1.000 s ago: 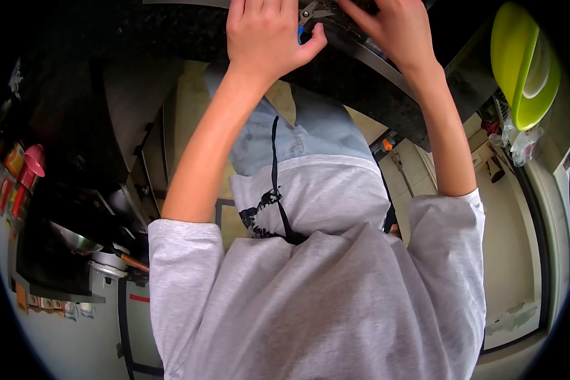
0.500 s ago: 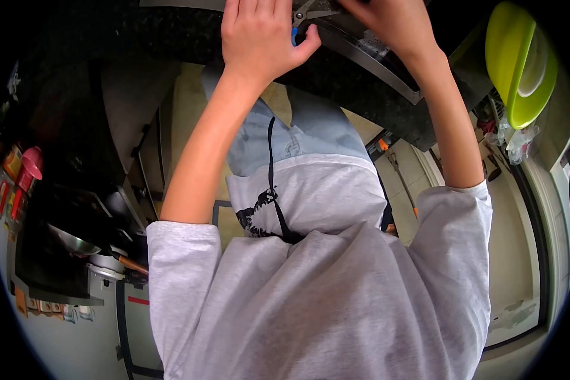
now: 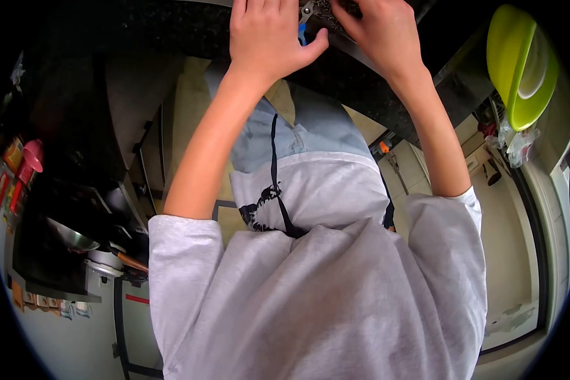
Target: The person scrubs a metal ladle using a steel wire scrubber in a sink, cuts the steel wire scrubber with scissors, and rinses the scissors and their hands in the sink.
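Note:
My left hand (image 3: 267, 41) lies over the dark speckled counter at the top of the view, fingers extended and thumb held apart. Beside its palm, partly covered by it, is a pair of scissors (image 3: 303, 33) with a blue handle and a metal pivot. Its fingertips are cut off by the frame. My right hand (image 3: 386, 35) is to the right of the scissors, with its thumb pointing toward them. Its other fingertips are out of view, so any grip is hidden. Something shiny and silvery, too small to name, shows between the hands.
The dark counter (image 3: 171, 31) runs across the top. A lime-green basin (image 3: 503, 63) stands on edge at the right, near crumpled clear plastic (image 3: 519, 142). At the left are a metal bowl (image 3: 73, 235) and a pink item (image 3: 33, 157).
My right hand has moved left, closer to the scissors. My left hand has shifted slightly right and down in view. A grey-edged strip under my right arm no longer shows.

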A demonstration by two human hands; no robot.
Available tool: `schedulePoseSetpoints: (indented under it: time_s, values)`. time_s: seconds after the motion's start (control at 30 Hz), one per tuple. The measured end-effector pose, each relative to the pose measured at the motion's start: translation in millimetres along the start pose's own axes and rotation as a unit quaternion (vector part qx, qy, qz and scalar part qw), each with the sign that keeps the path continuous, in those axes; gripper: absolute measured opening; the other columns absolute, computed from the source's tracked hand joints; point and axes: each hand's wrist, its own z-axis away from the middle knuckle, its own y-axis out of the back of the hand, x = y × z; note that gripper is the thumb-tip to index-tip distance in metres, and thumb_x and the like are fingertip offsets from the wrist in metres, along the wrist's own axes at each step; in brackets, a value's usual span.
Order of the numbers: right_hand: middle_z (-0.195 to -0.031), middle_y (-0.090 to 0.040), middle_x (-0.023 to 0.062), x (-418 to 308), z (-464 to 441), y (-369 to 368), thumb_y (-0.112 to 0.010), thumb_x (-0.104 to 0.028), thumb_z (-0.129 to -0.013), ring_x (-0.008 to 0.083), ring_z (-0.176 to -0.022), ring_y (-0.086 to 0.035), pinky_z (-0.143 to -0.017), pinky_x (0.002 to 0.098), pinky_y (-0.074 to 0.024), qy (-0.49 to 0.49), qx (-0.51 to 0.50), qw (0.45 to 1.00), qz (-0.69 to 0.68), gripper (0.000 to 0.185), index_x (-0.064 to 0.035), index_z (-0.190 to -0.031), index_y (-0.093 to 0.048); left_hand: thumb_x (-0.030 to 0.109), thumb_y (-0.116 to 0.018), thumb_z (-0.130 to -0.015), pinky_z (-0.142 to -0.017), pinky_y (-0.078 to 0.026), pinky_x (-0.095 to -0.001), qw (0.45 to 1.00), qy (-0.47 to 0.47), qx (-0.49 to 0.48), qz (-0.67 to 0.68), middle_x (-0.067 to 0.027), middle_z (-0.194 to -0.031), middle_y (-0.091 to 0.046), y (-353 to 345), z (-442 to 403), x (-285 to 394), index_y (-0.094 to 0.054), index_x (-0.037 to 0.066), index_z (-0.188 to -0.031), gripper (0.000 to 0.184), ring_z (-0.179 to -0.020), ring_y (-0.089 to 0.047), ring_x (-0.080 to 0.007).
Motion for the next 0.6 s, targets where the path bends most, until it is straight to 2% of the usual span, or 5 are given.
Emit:
schedulePoseSetpoints:
  time_s: [0.13,0.2,0.3,0.37,0.6]
  values:
    - [-0.092,-0.060,0.0152,-9.2,11.6,0.5,-0.072,-0.005,-0.082,0.0357,-0.082,-0.065,-0.070,0.0423,-0.0534,-0.040,0.018,0.998,-0.046,0.016,-0.0057,-0.098,-0.069,0.022,-0.076,-0.075,-0.121,-0.026,-0.0532,0.991,0.038,-0.057,0.113,-0.0214,-0.126,-0.056,18.9,2.3,-12.1,-0.052,0.001,-0.122,0.057,-0.132,-0.047,-0.0373]
    - [-0.092,-0.060,0.0145,-10.0,18.5,-1.4,-0.072,-0.006,-0.082,0.0340,-0.081,-0.066,-0.070,0.0418,-0.0531,-0.058,0.010,0.997,-0.048,0.019,-0.0073,-0.101,-0.071,0.021,-0.076,-0.076,-0.122,-0.023,-0.0546,0.996,-0.030,-0.062,0.058,-0.0193,-0.128,-0.057,25.0,4.8,-17.6,-0.053,0.001,-0.122,0.055,-0.136,-0.045,-0.0372]
    - [-0.093,-0.061,0.0131,-14.2,24.0,-7.2,-0.073,-0.006,-0.082,0.0315,-0.081,-0.066,-0.070,0.0411,-0.0530,-0.014,0.027,0.999,-0.037,0.022,-0.0088,-0.104,-0.072,0.030,-0.082,-0.074,-0.123,-0.021,-0.0556,0.997,-0.009,-0.060,0.057,-0.0177,-0.133,-0.055,21.4,11.0,-23.9,-0.054,0.000,-0.125,0.065,-0.140,-0.042,-0.0358]
    - [-0.093,-0.061,0.0118,-28.3,22.6,-4.9,-0.073,-0.006,-0.083,0.0294,-0.079,-0.066,-0.069,0.0392,-0.0536,0.023,-0.034,0.998,-0.037,0.024,-0.0105,-0.106,-0.073,0.033,-0.083,-0.072,-0.123,-0.021,-0.0556,0.996,0.002,-0.073,0.052,-0.0178,-0.135,-0.055,21.1,12.1,-26.3,-0.054,-0.001,-0.126,0.070,-0.141,-0.041,-0.0354]
    - [-0.084,-0.059,0.0078,-24.7,20.6,-15.1,-0.075,-0.006,-0.075,0.0256,-0.074,-0.065,-0.062,0.0361,-0.0529,0.038,-0.045,0.998,0.013,0.028,-0.0132,-0.102,-0.075,0.042,-0.088,-0.063,-0.123,-0.019,-0.0587,0.996,-0.032,-0.076,0.029,-0.0189,-0.137,-0.054,21.2,17.0,-31.8,-0.057,-0.003,-0.125,0.083,-0.142,-0.039,-0.0365]
